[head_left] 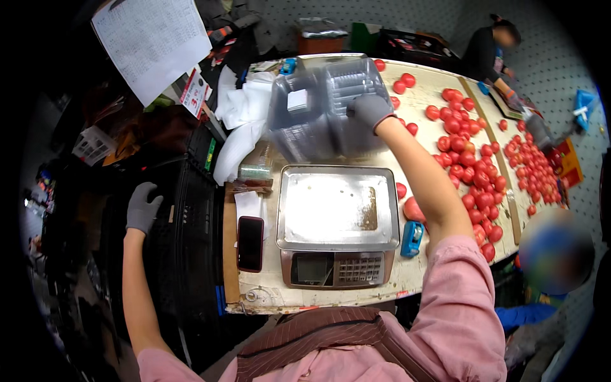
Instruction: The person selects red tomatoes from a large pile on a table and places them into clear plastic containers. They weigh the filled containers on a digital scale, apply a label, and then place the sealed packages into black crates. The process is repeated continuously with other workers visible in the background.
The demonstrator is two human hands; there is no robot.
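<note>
Gripping the right edge of a clear plastic tray [321, 114], the right hand [370, 111] has its grey-gloved fingers clamped on the rim. That tray is an opened clamshell, two halves side by side, so its long axis runs left to right across the desk [417, 105]. It sits raised and tilted above the desk, its hollows facing the person, blurred in the picture. Almost all of it lies to the left of the right hand, beyond the far edge of the scale [337, 223]. The right forearm crosses up from the lower right, passing the scale's right side.

Over on the other side, the left hand [142, 207] hangs well apart from the tray, down by a black crate [191, 210] off the desk's left edge; fingers loosely spread, holding nothing.

A black phone [250, 243] lies just left of the scale. Red tomatoes [468, 165] spread over the desk's right half, and one sits touching the scale's right side near a small blue box [412, 239]. Another person [490, 48] works at the far end.
</note>
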